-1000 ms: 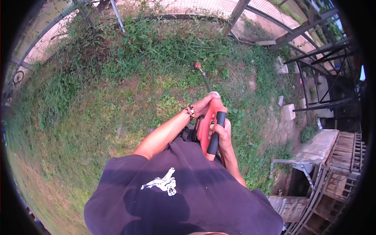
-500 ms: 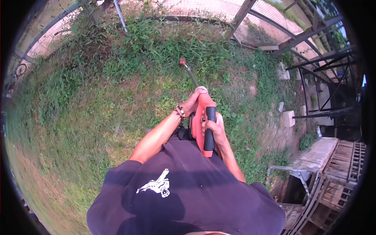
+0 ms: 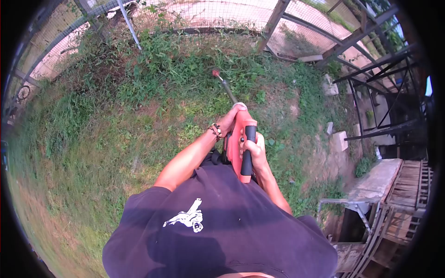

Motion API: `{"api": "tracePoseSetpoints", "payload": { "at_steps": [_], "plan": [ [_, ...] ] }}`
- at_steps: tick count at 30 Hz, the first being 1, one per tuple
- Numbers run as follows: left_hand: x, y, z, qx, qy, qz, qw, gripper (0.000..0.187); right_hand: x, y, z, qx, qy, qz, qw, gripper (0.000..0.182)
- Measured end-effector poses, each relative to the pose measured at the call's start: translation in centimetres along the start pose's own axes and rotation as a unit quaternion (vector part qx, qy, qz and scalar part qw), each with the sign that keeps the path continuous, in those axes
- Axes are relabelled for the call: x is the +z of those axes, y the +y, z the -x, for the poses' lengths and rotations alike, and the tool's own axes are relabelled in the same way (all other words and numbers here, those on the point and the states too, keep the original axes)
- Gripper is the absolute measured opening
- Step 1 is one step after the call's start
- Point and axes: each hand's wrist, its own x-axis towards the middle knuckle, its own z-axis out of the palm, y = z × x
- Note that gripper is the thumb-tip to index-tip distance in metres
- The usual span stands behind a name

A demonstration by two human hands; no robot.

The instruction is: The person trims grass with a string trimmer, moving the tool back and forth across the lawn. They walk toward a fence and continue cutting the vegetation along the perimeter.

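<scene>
An orange string trimmer [image 3: 236, 155] is held in front of my body, its shaft [image 3: 229, 93] pointing forward and away from me. At the far end, the small red trimmer head [image 3: 216, 73] is down among the green weeds. My left hand [image 3: 227, 122], with a beaded bracelet at the wrist, is closed around the front of the housing, where the shaft comes out. Behind it, my right hand [image 3: 257, 149] wraps the black rear handle [image 3: 249, 150] with the thumb over the grip. The trimmer's underside is hidden.
Grass and weeds [image 3: 92, 139] cover the ground. Ahead stands a wire mesh fence [image 3: 208, 18] with wooden posts and a leaning pale pole [image 3: 129, 25]. To the right are pale blocks [image 3: 340, 141], a dark metal frame [image 3: 378, 109] and a weathered wooden structure [image 3: 401, 190].
The fence and pole sit lower and a little further left in view. Both hands keep their hold, and the trimmer stays at nearly the same place before me.
</scene>
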Motion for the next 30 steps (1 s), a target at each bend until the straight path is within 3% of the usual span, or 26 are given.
{"api": "tracePoseSetpoints", "payload": {
  "at_steps": [5,13,24,28,30],
  "plan": [
    [1.1,-1.7,-4.1,-0.049,-0.093,-0.011,0.994,0.029,-1.7,-0.4,0.5,-0.041,0.073,0.02,0.996,0.037],
    [1.9,-4.3,-5.9,-0.063,-0.141,-0.015,0.988,0.03,-2.4,-0.9,1.4,-0.062,0.071,0.048,0.994,0.028],
    [-1.8,-4.1,0.9,-0.03,-0.009,0.022,0.999,0.034,0.2,0.8,2.7,0.006,-0.01,0.047,0.999,0.033],
    [-4.1,-2.6,3.9,0.064,0.048,-0.01,0.997,0.033,1.9,2.0,1.3,0.026,-0.08,0.063,0.994,0.036],
    [-4.9,-1.4,5.9,0.07,0.083,0.006,0.994,0.033,3.1,2.7,0.4,0.045,-0.103,0.073,0.991,0.037]
  ]
}}
